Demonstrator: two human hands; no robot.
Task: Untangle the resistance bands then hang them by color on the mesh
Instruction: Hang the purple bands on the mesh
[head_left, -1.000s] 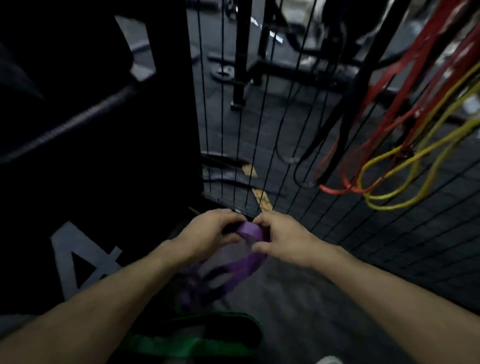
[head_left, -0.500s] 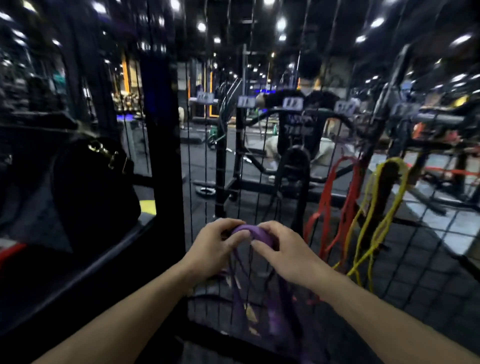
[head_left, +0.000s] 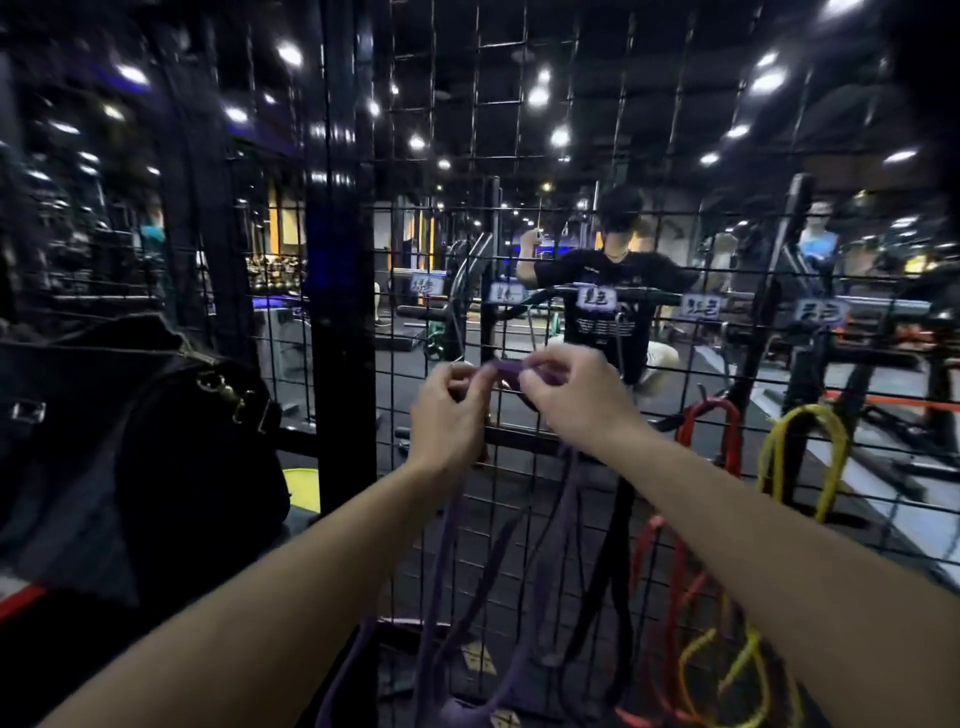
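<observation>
My left hand (head_left: 451, 410) and my right hand (head_left: 571, 395) both pinch the top of the purple bands (head_left: 506, 370), held up against the black wire mesh (head_left: 519, 156). The purple loops hang down below my hands (head_left: 447, 571) toward the floor. A black band (head_left: 621, 530) hangs on the mesh just right of my right wrist. Further right hang the red bands (head_left: 711, 415) and then the yellow bands (head_left: 805, 431), each draped over its own hook on the mesh.
A black upright post (head_left: 340, 312) frames the mesh on the left. A black bag (head_left: 156, 441) sits on a ledge at the left. Behind the mesh stand gym racks and a person in a black shirt (head_left: 608, 291).
Both hands have lifted the purple bands from floor height up to the mesh at chest height. The view has tilted up from the floor to the gym hall.
</observation>
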